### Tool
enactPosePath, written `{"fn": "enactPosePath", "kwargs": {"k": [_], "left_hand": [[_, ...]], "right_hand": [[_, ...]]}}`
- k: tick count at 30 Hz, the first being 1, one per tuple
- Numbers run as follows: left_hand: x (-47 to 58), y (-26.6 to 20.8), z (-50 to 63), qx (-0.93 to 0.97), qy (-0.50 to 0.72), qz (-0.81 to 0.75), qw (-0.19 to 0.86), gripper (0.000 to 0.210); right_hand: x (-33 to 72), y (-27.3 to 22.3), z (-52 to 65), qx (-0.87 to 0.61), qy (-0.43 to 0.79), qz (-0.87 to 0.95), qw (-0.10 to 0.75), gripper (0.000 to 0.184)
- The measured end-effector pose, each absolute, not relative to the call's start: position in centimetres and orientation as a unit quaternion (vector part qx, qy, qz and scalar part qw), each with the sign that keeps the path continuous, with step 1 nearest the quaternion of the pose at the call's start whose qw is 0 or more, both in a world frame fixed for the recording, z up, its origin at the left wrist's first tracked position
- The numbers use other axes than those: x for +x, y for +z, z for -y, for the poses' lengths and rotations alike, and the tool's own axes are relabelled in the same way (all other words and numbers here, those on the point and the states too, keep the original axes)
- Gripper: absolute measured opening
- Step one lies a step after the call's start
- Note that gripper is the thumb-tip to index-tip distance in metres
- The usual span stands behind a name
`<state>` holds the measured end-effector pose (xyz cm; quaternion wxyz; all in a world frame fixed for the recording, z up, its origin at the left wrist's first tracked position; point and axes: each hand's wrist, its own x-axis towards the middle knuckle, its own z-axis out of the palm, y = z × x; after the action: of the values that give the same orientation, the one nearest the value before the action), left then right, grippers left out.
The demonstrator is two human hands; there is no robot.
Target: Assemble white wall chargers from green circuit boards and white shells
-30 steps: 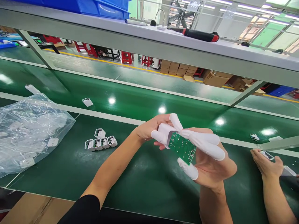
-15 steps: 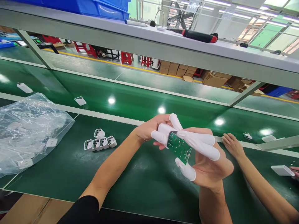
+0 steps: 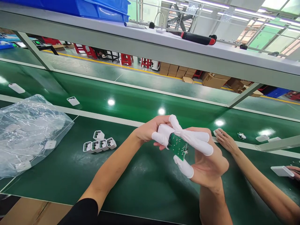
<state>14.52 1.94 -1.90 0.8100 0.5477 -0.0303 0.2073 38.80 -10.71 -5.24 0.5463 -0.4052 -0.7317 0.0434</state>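
My left hand (image 3: 150, 128), with white finger cots, grips a small white plastic housing (image 3: 163, 130). A green circuit board (image 3: 177, 145) sticks out of the housing's open end, its soldered side facing me. White-cotted fingers of my right hand (image 3: 206, 159) pinch the board's outer part between thumb and fingers. How deep the board sits inside is hidden. On the green bench to the left stand several white housings (image 3: 99, 144) with boards inside, open ends up.
A clear plastic bag (image 3: 35, 134) with white parts lies at left. The green conveyor belt (image 3: 131, 107) carries loose housings and a small board (image 3: 241, 136). At right, a co-worker's hand (image 3: 226, 140) touches a white piece on the belt's edge. A shelf (image 3: 150, 40) spans above.
The board has gone deeper into the housing, my right hand shifting slightly left with it. Parts on the belt have drifted left. The co-worker's hand has also moved left.
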Motion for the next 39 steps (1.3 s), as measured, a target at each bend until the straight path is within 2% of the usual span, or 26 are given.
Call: {"fn": "enactPosePath", "kwargs": {"k": [2,4,8,11,14,17,26,29,33,36,39], "left_hand": [[14.6,-1.9,-1.9,0.549,0.210,0.028,0.809,0.063],[14.8,-2.1,-1.8,0.547,0.210,0.033,0.810,0.063],[15.5,-2.6,-1.3,0.531,0.229,0.049,0.814,0.067],[16.4,-2.7,-0.6,0.511,0.285,0.028,0.810,0.070],[17.5,-2.4,0.3,0.465,0.360,-0.006,0.809,0.064],[18.1,-1.9,1.3,0.418,0.407,-0.037,0.811,0.057],[17.8,-1.1,2.2,0.406,0.414,-0.161,0.799,0.062],[17.3,-0.9,1.9,0.446,0.440,-0.152,0.764,0.058],[16.1,-0.9,0.4,0.560,0.478,-0.040,0.675,0.065],[15.2,-0.9,-0.6,0.636,0.464,0.004,0.616,0.062],[14.8,-0.7,-0.8,0.657,0.475,-0.005,0.586,0.058]], "right_hand": [[34.7,-3.6,11.4,-0.372,-0.001,0.746,0.553,0.078],[32.3,-1.7,11.6,-0.354,-0.049,0.756,0.548,0.087],[31.5,0.1,11.0,-0.391,-0.080,0.751,0.526,0.082],[32.0,-0.1,10.6,-0.390,-0.160,0.735,0.531,0.086],[31.9,-0.4,10.3,-0.389,-0.233,0.720,0.526,0.074],[31.7,-0.2,10.0,-0.401,-0.253,0.719,0.509,0.065],[33.2,0.4,10.0,-0.428,-0.129,0.749,0.489,0.068],[33.7,0.4,10.2,-0.441,-0.042,0.717,0.539,0.065],[34.2,0.3,10.4,-0.420,0.126,0.631,0.639,0.055],[34.4,0.1,10.3,-0.393,0.230,0.589,0.668,0.051],[34.4,-0.2,9.9,-0.387,0.280,0.562,0.676,0.053]]}}
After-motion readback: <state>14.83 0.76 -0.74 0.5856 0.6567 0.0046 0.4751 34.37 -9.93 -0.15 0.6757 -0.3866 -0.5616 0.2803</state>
